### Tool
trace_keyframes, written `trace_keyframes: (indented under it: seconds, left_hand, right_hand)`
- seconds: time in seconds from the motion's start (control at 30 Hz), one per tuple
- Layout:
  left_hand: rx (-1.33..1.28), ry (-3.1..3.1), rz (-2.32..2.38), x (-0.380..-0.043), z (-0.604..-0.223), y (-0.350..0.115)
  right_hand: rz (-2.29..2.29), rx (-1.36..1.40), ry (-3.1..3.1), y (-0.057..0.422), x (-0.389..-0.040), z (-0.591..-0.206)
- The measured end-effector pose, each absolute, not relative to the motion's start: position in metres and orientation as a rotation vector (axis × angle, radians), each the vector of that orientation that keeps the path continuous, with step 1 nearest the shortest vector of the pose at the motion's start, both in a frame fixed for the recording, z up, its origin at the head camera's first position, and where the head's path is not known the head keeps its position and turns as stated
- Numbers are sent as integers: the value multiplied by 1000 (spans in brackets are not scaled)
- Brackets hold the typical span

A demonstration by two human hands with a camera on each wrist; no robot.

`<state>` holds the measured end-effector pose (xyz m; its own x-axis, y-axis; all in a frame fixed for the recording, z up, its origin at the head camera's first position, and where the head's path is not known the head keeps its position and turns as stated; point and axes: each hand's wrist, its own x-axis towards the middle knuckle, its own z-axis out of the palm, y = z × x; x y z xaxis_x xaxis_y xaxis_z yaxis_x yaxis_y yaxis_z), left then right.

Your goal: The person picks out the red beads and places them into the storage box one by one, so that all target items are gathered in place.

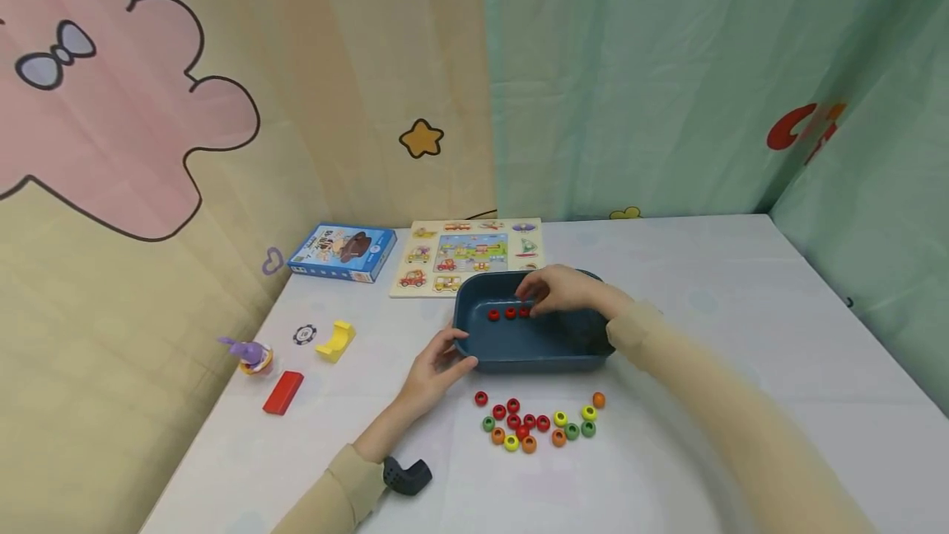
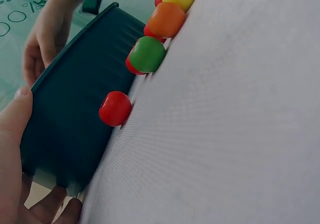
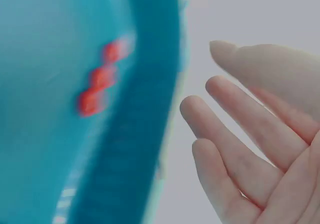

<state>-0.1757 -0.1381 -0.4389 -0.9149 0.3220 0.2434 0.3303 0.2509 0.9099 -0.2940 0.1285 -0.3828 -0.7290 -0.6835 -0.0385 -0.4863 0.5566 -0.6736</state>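
Observation:
A dark teal plastic bin [image 1: 537,365] stands mid-table, with three red beads [image 1: 510,313] in a row on its floor. At its near left corner my left hand [image 1: 433,369] grips it; in the left wrist view, the thumb [image 2: 17,109] lies on the rim and fingers reach round the end wall. Over the bin's inside hangs my right hand [image 1: 563,288], fingers bent downward near the red beads. The right wrist view shows that right hand [image 3: 260,139] with fingers loosely extended and no bead visible between them. In front of the bin lie several red, orange, yellow and green beads [image 1: 514,422].
Behind the bin lies a wooden picture puzzle board [image 1: 415,258], beside a blue box [image 1: 344,252]. Toward the left are a purple toy figure [image 1: 252,354], a red block [image 1: 283,393], a yellow curved piece [image 1: 337,341] and a round black-and-white chip [image 1: 304,334].

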Motion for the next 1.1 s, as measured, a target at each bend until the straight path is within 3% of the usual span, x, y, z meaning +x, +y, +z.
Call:
trace_keyframes:
  seconds: [0.2, 0.47, 0.7, 1.1]
  left_hand:
    - [-645, -2469, -1811, -176, -439, -138]
    - [-645, -2489, -1789, -176, -439, -139]
    - [-645, -2480, -1797, -175, -439, -139]
    - [-644, -2476, -1797, -175, -440, -138]
  right_hand:
    - [-1177, -1149, 2320, 143, -236, -343]
    - [-1285, -1345, 2235, 147, -165, -406]
    - [-1242, -1238, 2388, 145, -160, -450]
    - [-1203, -1209, 2378, 137, -164, -460]
